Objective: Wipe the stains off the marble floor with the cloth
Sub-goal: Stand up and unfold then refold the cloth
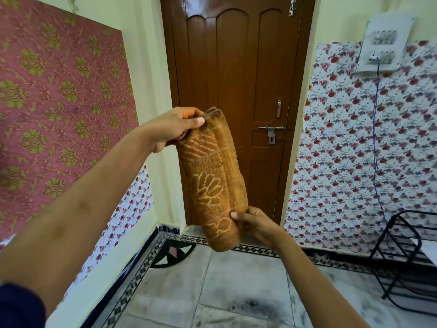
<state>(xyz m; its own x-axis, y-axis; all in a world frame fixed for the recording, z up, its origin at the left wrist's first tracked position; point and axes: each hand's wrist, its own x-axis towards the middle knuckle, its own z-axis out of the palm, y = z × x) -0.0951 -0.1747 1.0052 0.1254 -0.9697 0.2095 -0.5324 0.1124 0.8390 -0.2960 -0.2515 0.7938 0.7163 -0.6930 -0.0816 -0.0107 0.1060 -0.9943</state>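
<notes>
Cloth (212,181) folded, aloft over marble floor (236,292), left hand (175,129) tight around top edge, right hand (255,226) tight around bottom edge.

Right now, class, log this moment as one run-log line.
left hand: pinches cloth top | right hand: holds cloth bottom | cloth: folded, in air | marble floor: dark stains, not yet wiped

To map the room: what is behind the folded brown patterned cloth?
A brown wooden door, its metal latch visible beside the cloth. The cloth covers the door's lower left part.
</notes>
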